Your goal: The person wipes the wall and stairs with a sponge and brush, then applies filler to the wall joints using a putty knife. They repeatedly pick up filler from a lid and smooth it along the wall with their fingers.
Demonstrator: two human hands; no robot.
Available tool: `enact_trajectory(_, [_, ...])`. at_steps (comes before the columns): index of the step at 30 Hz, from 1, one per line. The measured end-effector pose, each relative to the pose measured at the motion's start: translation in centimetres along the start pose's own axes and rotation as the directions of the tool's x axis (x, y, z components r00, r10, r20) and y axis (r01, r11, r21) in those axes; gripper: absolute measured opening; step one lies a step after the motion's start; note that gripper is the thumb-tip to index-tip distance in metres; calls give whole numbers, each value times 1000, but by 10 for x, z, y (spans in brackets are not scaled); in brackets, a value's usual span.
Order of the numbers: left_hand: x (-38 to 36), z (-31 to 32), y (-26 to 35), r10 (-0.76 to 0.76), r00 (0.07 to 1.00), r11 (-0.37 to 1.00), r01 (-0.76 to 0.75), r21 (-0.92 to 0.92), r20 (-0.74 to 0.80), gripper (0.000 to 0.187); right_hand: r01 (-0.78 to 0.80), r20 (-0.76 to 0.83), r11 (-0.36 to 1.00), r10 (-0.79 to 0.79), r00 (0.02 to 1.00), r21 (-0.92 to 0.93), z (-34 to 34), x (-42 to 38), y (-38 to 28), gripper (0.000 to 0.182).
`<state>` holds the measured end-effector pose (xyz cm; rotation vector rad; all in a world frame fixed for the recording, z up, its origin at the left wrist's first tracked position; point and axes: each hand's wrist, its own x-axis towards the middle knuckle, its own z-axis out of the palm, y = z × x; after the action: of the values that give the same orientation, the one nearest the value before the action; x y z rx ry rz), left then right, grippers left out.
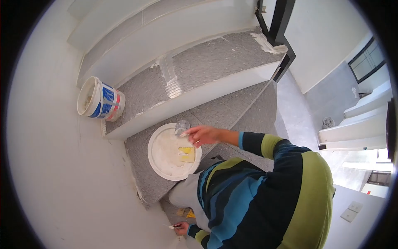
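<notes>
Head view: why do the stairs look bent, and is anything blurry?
Head view: the fisheye lens curves the steps and wall, leaving black corners. Head view: daylight bleaches the lower right; shadows are soft. Head view: the right hand and its scraper look slightly soft; the left hand with a thin tool is small and smeared.

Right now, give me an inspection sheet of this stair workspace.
Surface: grey speckled stair treads, white filler smeared on the upper one.
Job's things: round white tray of filler with a yellow scraper on it; bucket on the upper step.
Clutter: nothing seen.
Grippers: right hand holds a putty knife over the tray; left hand holds a thin tool near the wall.
Cables: nothing seen.
Surroundings: black railing post, wall switch.
</notes>
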<state>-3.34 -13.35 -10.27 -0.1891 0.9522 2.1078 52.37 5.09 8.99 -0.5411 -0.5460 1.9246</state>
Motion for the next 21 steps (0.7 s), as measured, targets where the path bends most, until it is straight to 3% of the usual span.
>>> enact_trajectory(2, [2, 6, 0, -7, 999, 1000, 7, 13, -39, 23, 79, -41, 983, -73, 996, 165, -34, -35, -8, 42])
enact_trajectory(5, [2, 12, -5, 84, 988, 996, -83, 14, -126, 23, 326, -280, 940, -286, 916, 106, -94, -105, -25, 36])
enact_trajectory(6, [2, 15, -8, 74, 991, 997, -72, 19, -108, 23, 424, -442, 901, -346, 828, 89, -106, -130, -36, 32])
enact_trajectory(7, [4, 17, -7, 32, 993, 999, -30, 20, -116, 23, 562, -587, 827, -448, 674, 13, -129, -151, -41, 29])
enact_trajectory(9, [9, 20, -2, -16, 994, 999, 20, 35, -109, 24, 658, -743, 725, -552, 380, -202, -186, -190, -54, 35])
enact_trajectory(10, [12, 20, 1, -91, 990, 996, 92, -3, -111, 24, 674, -807, 677, -555, 203, -296, -199, -204, -62, 40])
enact_trajectory(12, [19, 18, 3, -164, 981, 986, 161, -37, -103, 25, 510, -856, 737, -516, 0, -444, -207, -222, -84, 44])
enact_trajectory(15, [15, 15, 3, -130, 985, 991, 131, 5, -116, 27, 532, -849, 705, -525, -52, -469, -226, -228, -105, 47])
enact_trajectory(17, [18, 4, 6, -50, 999, 995, 47, 93, 23, 28, 494, -849, 724, -526, -57, -482, -239, -229, -112, 52])
enact_trajectory(20, [3, 12, 9, -108, 992, 994, 109, 14, -71, 28, 419, -835, 742, -544, -78, -523, -251, -225, -120, 57])
enact_trajectory(21, [8, 8, 9, -102, 992, 995, 103, 11, -71, 28, 326, -808, 748, -580, -102, -578, -256, -224, -120, 56])
